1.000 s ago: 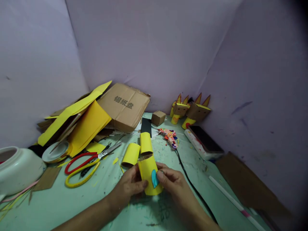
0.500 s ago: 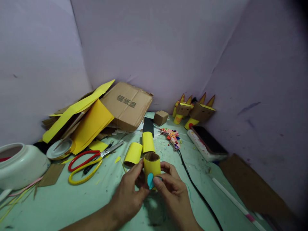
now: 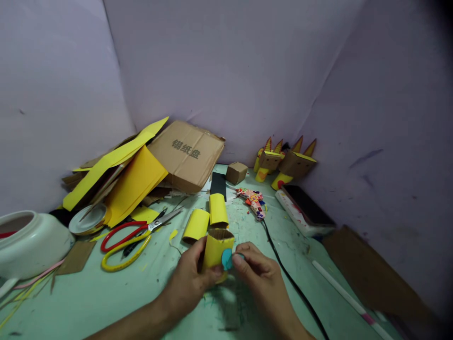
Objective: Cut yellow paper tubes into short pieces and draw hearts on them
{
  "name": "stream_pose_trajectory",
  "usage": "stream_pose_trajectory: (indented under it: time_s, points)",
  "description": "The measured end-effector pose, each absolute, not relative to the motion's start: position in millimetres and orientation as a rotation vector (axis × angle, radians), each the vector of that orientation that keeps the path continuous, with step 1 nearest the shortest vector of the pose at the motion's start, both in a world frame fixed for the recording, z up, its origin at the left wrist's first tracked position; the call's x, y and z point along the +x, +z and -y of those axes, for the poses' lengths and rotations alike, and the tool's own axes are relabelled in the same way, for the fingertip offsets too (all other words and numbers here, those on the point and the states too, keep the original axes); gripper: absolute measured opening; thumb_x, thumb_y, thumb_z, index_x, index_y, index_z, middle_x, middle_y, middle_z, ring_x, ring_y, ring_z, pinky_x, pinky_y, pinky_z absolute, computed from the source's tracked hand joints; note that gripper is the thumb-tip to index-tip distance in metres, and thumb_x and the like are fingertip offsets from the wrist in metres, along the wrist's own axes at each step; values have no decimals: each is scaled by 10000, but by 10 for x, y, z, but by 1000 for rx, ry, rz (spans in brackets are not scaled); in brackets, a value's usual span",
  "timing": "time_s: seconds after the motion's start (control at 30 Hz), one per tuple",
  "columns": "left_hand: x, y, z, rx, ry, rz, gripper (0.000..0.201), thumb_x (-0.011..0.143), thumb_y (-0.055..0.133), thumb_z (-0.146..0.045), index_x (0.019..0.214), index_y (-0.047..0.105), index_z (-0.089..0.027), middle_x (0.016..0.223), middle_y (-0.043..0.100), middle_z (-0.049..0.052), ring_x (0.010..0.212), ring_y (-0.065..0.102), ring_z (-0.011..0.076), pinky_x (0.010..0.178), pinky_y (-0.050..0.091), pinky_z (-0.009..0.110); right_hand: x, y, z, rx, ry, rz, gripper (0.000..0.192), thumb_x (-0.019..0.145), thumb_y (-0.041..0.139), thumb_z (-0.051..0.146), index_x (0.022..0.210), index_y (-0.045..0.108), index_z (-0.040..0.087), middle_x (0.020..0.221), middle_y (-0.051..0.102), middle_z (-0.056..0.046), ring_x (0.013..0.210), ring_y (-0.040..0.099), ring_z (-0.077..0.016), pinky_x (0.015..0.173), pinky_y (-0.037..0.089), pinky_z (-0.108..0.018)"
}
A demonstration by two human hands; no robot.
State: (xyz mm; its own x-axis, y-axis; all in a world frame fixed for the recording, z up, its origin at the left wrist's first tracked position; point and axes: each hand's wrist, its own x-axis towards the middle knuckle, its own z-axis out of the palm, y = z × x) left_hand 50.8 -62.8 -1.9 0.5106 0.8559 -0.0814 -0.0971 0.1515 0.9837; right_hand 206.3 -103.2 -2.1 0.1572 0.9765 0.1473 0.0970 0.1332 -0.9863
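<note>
- Left hand (image 3: pixel 191 283) grips a yellow paper tube (image 3: pixel 216 250), upright on the green table (image 3: pixel 106 302); right hand (image 3: pixel 260 276) pinches a small teal piece (image 3: pixel 226 259) against its side.
- Just behind lie two more yellow tubes (image 3: pixel 205 219).
- Left of those, red and yellow scissors (image 3: pixel 123 241).
- Farther back, a glue gun (image 3: pixel 252 199), cardboard sheet (image 3: pixel 186 155) and cardboard figures (image 3: pixel 285 163).

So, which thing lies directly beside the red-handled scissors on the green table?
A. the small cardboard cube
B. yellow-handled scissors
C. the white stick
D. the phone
B: the yellow-handled scissors lie right against the red-handled scissors at the left of the green table, while the other three things sit farther back or to the right.
</note>
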Motion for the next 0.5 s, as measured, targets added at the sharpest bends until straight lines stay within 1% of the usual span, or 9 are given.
stream_pose_trajectory:
  time_s: [0.07,0.13,0.23,0.3,0.4,0.5]
  points:
    - [511,-33,608,1118,794,-703,554,676,730,-348,1151,538,-137,1043,656,96,951,584,257,793,463,332,2130,8,1001,-1299,945,1123,230,730,668,372,615,683,174,643,580,-19,639,521,-162,599,407,-261]
    - [536,-15,590,1043,778,-723,580,643,760,-346,1137,547,-130,1051,661,110,955,595,262,787,469,331,2191,28,980,-1329,954,1039,220,675,710,380,604,687,172,587,583,-3,600,514,-151,590,404,-255]
    - [610,15,573,969,758,-778,550,627,773,-326,1098,572,-126,1046,672,124,955,607,267,780,483,339,2236,34,969,-1320,1011,977,250,623,747,393,548,668,168,512,560,18,533,490,-130,553,398,-243]
    - [661,10,567,936,762,-786,509,629,765,-309,1074,591,-132,1030,682,118,945,614,264,789,488,350,2229,19,965,-1321,1095,948,246,597,765,386,560,677,159,485,561,20,493,478,-119,518,389,-237]
    - [697,-9,566,946,757,-767,474,629,729,-245,1075,607,-140,991,693,89,917,616,251,807,481,356,2191,-21,945,-1342,1188,887,233,534,793,341,587,682,143,482,588,10,458,476,-112,481,378,-235]
    - [677,14,570,966,689,-737,512,615,628,-149,1127,606,-162,951,698,50,876,615,232,785,465,334,2164,-47,921,-1390,1179,834,200,495,781,284,565,650,149,477,592,15,441,468,-103,463,367,-229]
